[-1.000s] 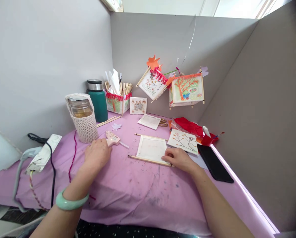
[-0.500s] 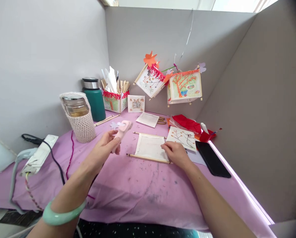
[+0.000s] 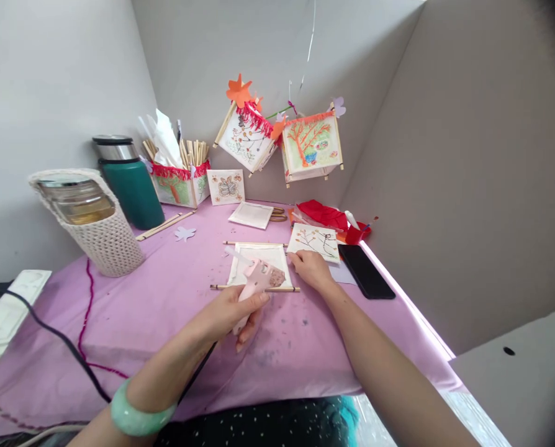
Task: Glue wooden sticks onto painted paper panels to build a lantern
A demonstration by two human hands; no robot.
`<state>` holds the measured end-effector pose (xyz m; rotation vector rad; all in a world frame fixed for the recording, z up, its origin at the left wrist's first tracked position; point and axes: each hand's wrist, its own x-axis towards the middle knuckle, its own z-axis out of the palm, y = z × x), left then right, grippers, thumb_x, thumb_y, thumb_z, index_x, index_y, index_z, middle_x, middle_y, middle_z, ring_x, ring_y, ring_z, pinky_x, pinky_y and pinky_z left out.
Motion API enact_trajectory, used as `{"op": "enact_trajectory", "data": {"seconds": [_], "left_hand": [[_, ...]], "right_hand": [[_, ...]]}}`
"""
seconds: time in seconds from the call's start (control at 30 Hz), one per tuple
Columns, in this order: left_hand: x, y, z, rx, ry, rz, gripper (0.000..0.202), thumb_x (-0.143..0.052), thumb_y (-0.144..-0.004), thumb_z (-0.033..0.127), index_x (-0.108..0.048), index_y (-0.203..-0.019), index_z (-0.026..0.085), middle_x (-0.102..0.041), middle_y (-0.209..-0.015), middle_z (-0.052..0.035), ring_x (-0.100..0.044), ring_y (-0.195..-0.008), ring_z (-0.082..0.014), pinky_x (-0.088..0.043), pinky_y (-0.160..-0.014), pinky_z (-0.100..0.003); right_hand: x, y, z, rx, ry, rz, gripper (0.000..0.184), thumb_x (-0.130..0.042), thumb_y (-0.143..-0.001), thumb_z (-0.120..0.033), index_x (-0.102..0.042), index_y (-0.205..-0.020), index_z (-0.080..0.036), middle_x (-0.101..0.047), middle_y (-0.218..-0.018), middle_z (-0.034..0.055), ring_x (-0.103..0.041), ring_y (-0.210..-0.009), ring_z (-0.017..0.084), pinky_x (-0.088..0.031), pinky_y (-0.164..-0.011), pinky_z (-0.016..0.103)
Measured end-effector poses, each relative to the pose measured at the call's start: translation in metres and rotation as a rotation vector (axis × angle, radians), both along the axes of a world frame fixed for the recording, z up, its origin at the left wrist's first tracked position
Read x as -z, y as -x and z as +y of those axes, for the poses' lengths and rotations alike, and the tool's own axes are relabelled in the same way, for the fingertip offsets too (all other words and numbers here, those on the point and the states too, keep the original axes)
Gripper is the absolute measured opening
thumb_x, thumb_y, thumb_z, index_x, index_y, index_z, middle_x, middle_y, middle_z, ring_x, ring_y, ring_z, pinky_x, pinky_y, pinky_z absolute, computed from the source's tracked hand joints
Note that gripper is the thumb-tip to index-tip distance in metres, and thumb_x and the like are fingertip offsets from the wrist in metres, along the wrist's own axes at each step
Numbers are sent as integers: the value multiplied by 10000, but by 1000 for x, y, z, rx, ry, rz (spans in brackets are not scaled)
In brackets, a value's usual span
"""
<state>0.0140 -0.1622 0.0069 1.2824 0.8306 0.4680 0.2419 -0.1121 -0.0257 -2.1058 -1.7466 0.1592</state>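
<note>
1 glue gun point(image 3: 257, 277) in left hand point(image 3: 227, 312); open cloth point(image 3: 300, 347) toward front edge point(image 3: 305, 391).

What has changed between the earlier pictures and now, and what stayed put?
The left hand has taken up the glue gun from beside the jar and carried it rightward to the white panel. The right hand has moved along the panel's right side, farther from the person. The panel, jar, flask and phone stayed in place.

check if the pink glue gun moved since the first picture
Yes: the left hand has carried the pink glue gun rightward, away from the green bottle.
</note>
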Motion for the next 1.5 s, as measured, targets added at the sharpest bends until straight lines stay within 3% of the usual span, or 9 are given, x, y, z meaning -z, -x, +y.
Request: {"op": "enact_trajectory", "data": {"seconds": [0.2, 0.37, 0.57, 0.87, 1.07, 1.5], "left_hand": [[16, -17, 1, -8, 7, -6, 393, -570, -742, 495, -387, -562, 198, -331, -340, 88, -297, -238, -53, -233, -268, -188], [21, -19, 3, -20, -17, 2, 380, -580, -729, 503, -406, -595, 192, -354, -379, 90, -294, -241, -49, -204, -259, -188], [21, -20, 4, -15, -24, 40, 362, -577, -734, 499, -417, -633, 190, -386, -455, 81, -312, -262, -45, -207, -266, -194], [18, -22, 3, 12, -48, 98, 413, -549, -754, 511, -360, -555, 203, -310, -389, 90, -287, -260, -49, -202, -260, -194], [22, -21, 5, 9, -45, 95, 377, -555, -752, 500, -383, -611, 195, -366, -456, 84, -320, -274, -47, -211, -257, -189], [17, -16, 2, 24, -7, 123, 440, -572, -704, 564, -367, -570, 198, -329, -381, 94, -305, -254, -56, -191, -246, -180]], "right_hand": [[-2, 2, -1, 10, -2, -20, 467, -324, -906, -418, -696, -792, -161, -699, -865, 95, -591, -760, 175, -317, -604, 242], [-4, 2, 0, 20, 22, -35, 490, -313, -911, -440, -705, -821, -161, -702, -893, 103, -601, -798, 186, -341, -631, 243], [-4, 3, 0, 30, 45, -36, 503, -303, -917, -451, -708, -848, -161, -699, -931, 110, -604, -854, 193, -365, -677, 242], [-5, 3, -2, 16, 34, -33, 517, -289, -917, -456, -705, -852, -156, -697, -916, 113, -605, -856, 197, -365, -685, 248], [-5, 3, -1, 16, 45, -35, 518, -285, -916, -455, -702, -857, -154, -691, -941, 124, -603, -874, 213, -365, -700, 264], [-2, 3, 0, 26, 45, -63, 510, -285, -916, -451, -704, -868, -164, -695, -943, 115, -609, -878, 207, -363, -672, 256]]}}
